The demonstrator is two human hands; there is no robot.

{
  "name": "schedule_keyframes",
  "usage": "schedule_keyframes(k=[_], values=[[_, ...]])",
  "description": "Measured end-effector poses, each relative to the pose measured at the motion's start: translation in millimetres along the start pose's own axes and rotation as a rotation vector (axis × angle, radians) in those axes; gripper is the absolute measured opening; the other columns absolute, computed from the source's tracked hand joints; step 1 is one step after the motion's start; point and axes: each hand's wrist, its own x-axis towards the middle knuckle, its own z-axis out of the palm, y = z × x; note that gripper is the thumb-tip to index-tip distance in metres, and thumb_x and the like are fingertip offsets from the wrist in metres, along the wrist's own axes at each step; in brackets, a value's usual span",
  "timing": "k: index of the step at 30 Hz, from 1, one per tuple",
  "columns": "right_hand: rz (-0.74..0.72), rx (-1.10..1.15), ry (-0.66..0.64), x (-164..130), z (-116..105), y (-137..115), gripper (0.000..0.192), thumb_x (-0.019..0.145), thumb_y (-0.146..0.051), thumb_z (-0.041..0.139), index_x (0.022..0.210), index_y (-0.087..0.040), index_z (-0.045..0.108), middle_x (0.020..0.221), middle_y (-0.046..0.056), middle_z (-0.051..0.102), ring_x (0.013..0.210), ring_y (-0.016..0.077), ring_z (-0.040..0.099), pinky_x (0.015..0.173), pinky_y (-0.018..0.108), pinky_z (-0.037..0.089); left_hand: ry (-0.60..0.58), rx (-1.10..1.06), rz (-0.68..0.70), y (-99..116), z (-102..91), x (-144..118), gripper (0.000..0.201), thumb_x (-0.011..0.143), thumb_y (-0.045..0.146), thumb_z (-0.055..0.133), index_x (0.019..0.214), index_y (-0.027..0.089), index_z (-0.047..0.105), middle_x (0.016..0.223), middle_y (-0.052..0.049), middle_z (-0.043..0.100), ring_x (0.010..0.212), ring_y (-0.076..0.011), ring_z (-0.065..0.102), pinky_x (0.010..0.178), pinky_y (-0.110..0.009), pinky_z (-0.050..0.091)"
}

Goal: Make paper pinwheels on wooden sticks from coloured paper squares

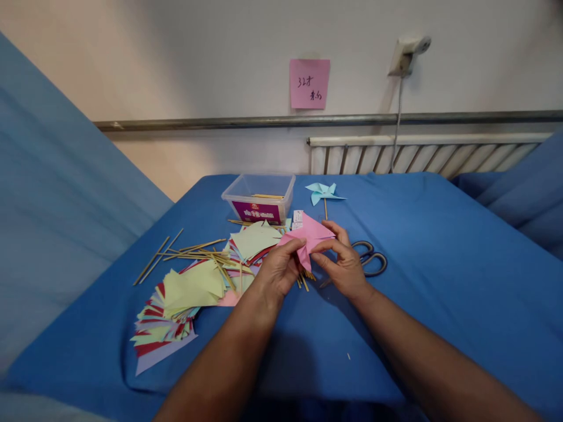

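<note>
Left hand, thumb atop pink paper

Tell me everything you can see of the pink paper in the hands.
The pink paper is a thin, plain, matte sheet with pointed flaps and a slit running in near its right corner. It is held up above the blue cloth, partly bent toward its middle. The left hand's thumb lies over it near the centre; the right hand's fingers hold its right side. Its underside is hidden.
</note>
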Motion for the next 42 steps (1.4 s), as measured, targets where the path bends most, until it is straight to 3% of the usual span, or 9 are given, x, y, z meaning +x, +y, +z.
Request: schedule_keyframes(k=[7,20,42], values=[[0.070,0.009,0.081,-0.8,2.4,5.3,0.012,0.078,-0.032,0.067,0.073,-0.021,0.067,0.113,0.007,0.057,0.115,0.0228,0.051,0.101,0.038,0.036,-0.016,0.064,0.075,-5.7,5.1,-1.3,0.019,0.061,0.013,0.074,0.079,0.012,0.069,0.072,-0.004,0.067,0.061,-0.0130,0.059,0.062,-0.025,0.048],[0.127,-0.044,0.141,0.1,2.0,15.5,0.013,0.077,-0.027,0.063,0.065,-0.021,0.062,0.092,0.005,0.063,0.108,0.0233,0.055,0.095,0.037,0.039,0.031,0.094,0.072,-11.2,7.8,-0.6,0.028,0.057,0.014,0.078,0.083,0.010,0.070,0.067,-0.004,0.068,0.057,-0.0129,0.059,0.060,-0.025,0.048],[0.069,-0.123,0.194,0.3,3.7,7.8,0.012,0.076,-0.024,0.062,0.064,-0.022,0.060,0.092,0.005,0.062,0.100,0.0225,0.057,0.091,0.037,0.042,0.007,0.190,0.082,-19.3,1.1,3.5,0.021,0.061,0.021,0.077,0.078,0.012,0.070,0.064,-0.004,0.065,0.056,-0.0142,0.057,0.054,-0.026,0.047]])
